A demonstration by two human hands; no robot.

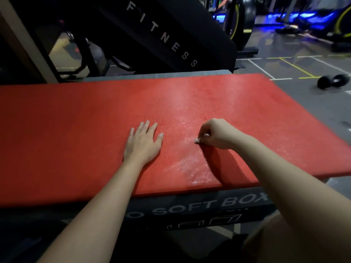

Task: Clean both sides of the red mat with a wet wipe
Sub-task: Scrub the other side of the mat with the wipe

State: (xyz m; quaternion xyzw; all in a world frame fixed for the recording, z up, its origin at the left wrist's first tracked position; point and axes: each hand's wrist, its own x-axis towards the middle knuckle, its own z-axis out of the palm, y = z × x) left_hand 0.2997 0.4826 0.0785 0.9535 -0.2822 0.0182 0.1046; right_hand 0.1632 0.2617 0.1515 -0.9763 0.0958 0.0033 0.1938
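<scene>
Red mat [76,130] spread flat beneath both hands, wider than the reach of either arm, resting on a black surface [190,207] lettered "SOFT BOX" along the side nearest the body.

Left hand [143,144] laid palm-down on the mat, fingers straight and slightly spread, holding nothing.

Right hand [216,134] just to the right of it and apart from it, fingers curled, pinching a small crumpled white wet wipe [197,140] against the mat. Only a scrap of the wipe visible at the fingertips.

Glossy wet streak [190,164] on the mat between the hands, running from the near edge beside the right forearm away toward the far edge.

Thin grey layer [152,75] showing just past the mat's far edge.

Beyond the hands, slanted black pad [161,35] printed "FITNESS".

Well to the right of the right hand, black dumbbell [333,81] lying on grey floor [294,69] marked with white and yellow lines.

Further back, dim room with exercise machines [245,19], black wheels rimmed in yellow, blue light glowing low behind them.
</scene>
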